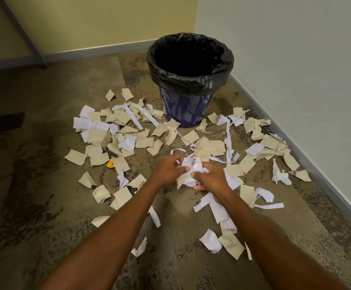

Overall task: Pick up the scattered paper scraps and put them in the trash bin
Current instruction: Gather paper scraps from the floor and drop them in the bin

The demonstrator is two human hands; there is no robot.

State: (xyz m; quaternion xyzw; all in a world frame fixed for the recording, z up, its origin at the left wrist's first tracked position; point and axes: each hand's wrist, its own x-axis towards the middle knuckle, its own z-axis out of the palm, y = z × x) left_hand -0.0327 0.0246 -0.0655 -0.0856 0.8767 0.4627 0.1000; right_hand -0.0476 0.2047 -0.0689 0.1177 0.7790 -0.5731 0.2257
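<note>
The floor (34, 164) is mottled brown and tan, with darker stains toward its left side. It meets a yellow wall (86, 24) at the back, where one slanted grey bar (22, 32) runs down to a grey skirting strip (99, 50). Paper scraps (99, 137) lie scattered across the middle of the floor. There are dozens, too many to count exactly, mostly tan squares mixed with white pieces and long white strips. Among them is one orange scrap (110, 163). Two bare arms reach in from below. The left hand (167, 171) pinches a crumpled white wad (194, 169) with curled fingers and thumb, just above the floor. Behind it, in the corner, stands one blue trash bin (186, 109) lined with one black bag (191, 80), scraps lying round its base. The right hand (211, 177) grips the same wad from the other side. More scraps trail along the white wall (296, 59) on the right.
</note>
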